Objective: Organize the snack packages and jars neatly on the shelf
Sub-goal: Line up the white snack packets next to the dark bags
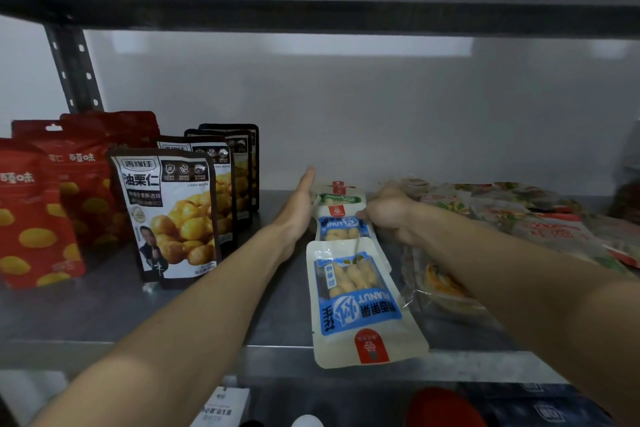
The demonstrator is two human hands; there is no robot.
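Observation:
Three white-and-blue peanut packets lie flat in a row running front to back on the metal shelf (104, 308): a near one (360, 305), a middle one (341, 229) and a far one with a green band (341, 196). My left hand (299, 208) is flat, fingers straight, its palm pressed against the left edge of the far packets. My right hand (389, 213) is curled and pinches the right edge of the middle peanut packet. Brown-and-white chestnut bags (173, 215) stand upright in a row at the left, with red bags (38, 215) beside them.
A loose heap of clear and red snack packets (540, 222) covers the shelf's right side. An upper shelf beam (311, 14) hangs overhead, and a perforated upright post (74, 69) stands at the back left. More packages (540, 406) lie on a lower level.

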